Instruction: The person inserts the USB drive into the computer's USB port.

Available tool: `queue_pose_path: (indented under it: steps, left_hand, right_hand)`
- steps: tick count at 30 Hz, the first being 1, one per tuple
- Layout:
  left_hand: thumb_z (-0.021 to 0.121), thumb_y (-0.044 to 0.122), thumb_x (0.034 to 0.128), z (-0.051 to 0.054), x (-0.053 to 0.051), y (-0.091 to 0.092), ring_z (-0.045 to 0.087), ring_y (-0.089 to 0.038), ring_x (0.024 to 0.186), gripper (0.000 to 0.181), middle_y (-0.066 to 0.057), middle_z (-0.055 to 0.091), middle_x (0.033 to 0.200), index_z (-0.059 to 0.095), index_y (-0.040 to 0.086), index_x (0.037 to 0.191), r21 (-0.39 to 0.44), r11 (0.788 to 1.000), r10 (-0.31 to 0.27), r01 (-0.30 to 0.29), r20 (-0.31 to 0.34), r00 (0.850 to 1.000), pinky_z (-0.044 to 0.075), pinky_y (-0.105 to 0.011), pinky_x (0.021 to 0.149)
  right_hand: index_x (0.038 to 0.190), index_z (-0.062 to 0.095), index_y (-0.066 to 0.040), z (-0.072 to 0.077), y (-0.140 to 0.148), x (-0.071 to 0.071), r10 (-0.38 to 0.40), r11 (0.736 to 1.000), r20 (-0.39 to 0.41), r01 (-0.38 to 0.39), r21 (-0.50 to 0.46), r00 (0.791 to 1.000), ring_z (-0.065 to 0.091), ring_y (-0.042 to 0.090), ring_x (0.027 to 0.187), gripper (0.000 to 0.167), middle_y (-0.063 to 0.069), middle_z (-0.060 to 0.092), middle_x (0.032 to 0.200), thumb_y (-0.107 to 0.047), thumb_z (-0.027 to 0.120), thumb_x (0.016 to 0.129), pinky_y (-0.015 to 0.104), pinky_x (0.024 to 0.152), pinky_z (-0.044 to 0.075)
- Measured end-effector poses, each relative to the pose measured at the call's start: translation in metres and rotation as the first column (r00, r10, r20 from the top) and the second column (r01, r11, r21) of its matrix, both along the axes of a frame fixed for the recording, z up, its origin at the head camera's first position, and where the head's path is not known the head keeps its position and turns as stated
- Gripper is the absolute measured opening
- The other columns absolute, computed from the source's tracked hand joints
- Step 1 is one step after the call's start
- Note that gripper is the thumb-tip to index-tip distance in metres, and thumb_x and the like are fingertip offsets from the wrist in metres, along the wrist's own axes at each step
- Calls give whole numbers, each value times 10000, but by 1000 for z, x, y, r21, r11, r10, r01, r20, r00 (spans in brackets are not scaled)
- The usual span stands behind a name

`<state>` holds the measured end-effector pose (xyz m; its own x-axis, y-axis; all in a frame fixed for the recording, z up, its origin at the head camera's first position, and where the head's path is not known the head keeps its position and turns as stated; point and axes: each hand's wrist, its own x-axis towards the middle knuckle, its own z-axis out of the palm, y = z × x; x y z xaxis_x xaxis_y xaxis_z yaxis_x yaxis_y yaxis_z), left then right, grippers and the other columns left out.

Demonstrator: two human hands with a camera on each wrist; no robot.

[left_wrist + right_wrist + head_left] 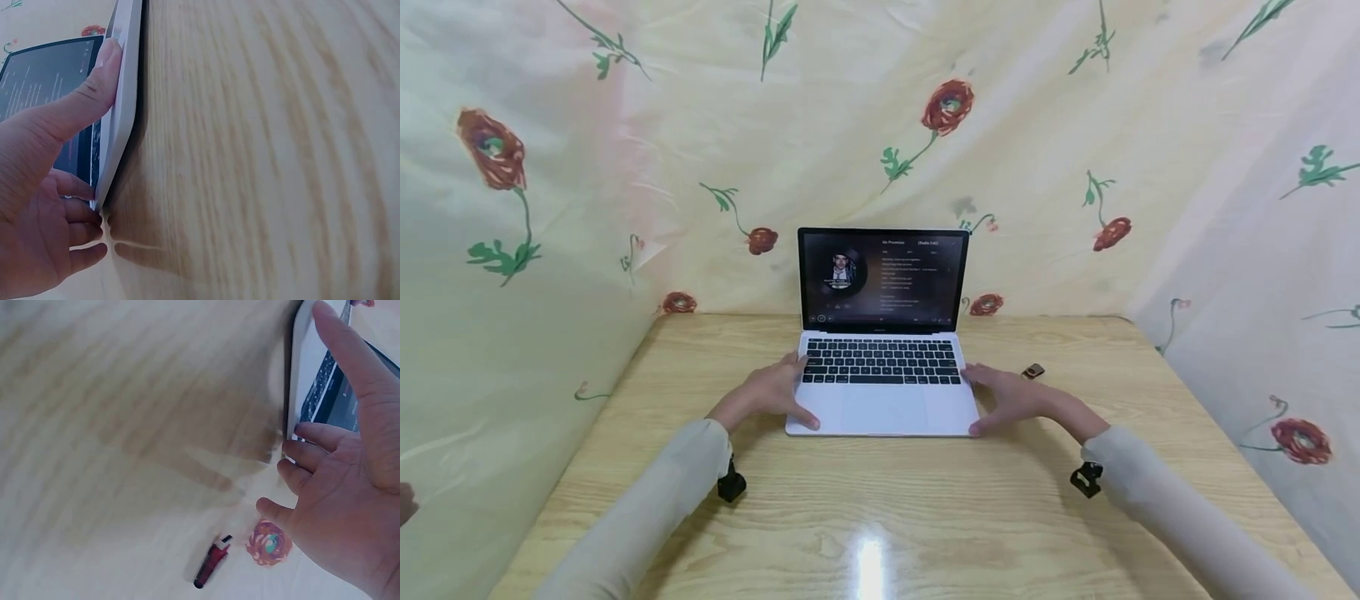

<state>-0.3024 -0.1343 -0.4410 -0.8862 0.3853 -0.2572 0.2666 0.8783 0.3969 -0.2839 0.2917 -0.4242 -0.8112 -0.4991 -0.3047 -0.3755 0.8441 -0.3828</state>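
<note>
An open silver laptop [883, 410] stands on the table, its dark screen [917, 279] lit with a round picture and lines of text. My left hand [772, 390] grips its left side, the thumb on the palm rest and fingertips along the edge. On the opposite side my right hand [1013, 396] holds the base the same way. The left wrist view shows my left hand [44, 169] with bent fingers against the laptop's edge [125, 94]. In the right wrist view, my right hand [362, 444] has its thumb over the laptop's corner [304, 353] and some fingertips touching its side.
A small USB stick [1033, 371] lies on the wooden table [880, 492] right of the laptop; it looks red and black in the right wrist view [211, 564]. Flower-patterned cloth [850, 150] hangs behind the table and at both sides.
</note>
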Motion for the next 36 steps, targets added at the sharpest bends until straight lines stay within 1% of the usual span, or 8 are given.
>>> queue_pose_path:
  steps: [4,9,14,17,21,23,29,36]
  left_hand:
    - [902,622,638,-3,1,-3,178,-453,1552,1358,-293,87,1678,199,-25,1604,28,1000,-1,1,5,1000,278,-627,1224]
    - [898,629,637,-6,1,-7,112,-403,1579,1367,-233,41,1701,177,4,1616,65,998,-10,9,8,1000,239,-599,1251]
    - [892,646,631,-9,-1,-8,81,-382,1589,1378,-213,34,1707,172,6,1616,93,995,-20,20,6,1000,213,-577,1266]
    - [884,659,634,-10,-2,-9,85,-379,1589,1376,-216,47,1706,177,0,1614,88,996,-28,28,-1,1000,216,-570,1268]
    - [877,660,644,-11,-2,-10,96,-386,1586,1370,-226,55,1702,179,-14,1610,82,996,-40,41,-8,999,216,-571,1267]
    - [880,652,648,-10,-2,-11,98,-389,1585,1367,-230,55,1700,178,-22,1608,87,995,-43,44,-7,999,209,-567,1270]
    - [893,613,662,-6,0,-10,107,-382,1586,1344,-220,61,1705,185,-31,1605,97,995,-37,36,7,999,204,-557,1275]
    - [897,602,665,-4,1,-9,108,-395,1583,1347,-224,56,1704,175,-34,1606,100,994,-38,37,16,999,204,-570,1272]
  right_hand:
    - [1568,339,12,9,1,-4,-10,1000,-18,10,18,1000,261,495,1514,1056,272,295,1637,-514,835,799,638,1224,273]
    - [1532,427,-14,18,10,-10,-47,999,-52,45,-28,998,349,512,1464,961,279,408,1576,-475,847,801,662,1182,324]
    - [1502,467,0,22,25,-15,-69,996,-91,64,-62,993,411,502,1425,867,268,469,1537,-411,834,833,655,1146,378]
    - [1496,474,9,23,35,-18,-92,993,-94,84,-87,991,522,479,1337,820,273,477,1528,-358,826,852,619,1075,469]
    - [1473,504,16,20,47,-20,-113,990,-123,101,-102,986,577,461,1272,768,275,504,1503,-305,829,855,580,981,541]
    - [1451,527,21,17,53,-21,-117,990,-150,102,-102,982,533,475,1321,744,277,525,1483,-291,835,850,593,1009,523]
    - [1413,564,35,10,70,-22,-143,982,-168,120,-143,975,459,527,1365,683,305,539,1452,-231,841,847,658,1085,433]
    - [1400,574,39,5,84,-22,-155,976,-170,124,-180,973,436,554,1362,666,310,553,1432,-203,843,842,672,1068,435]
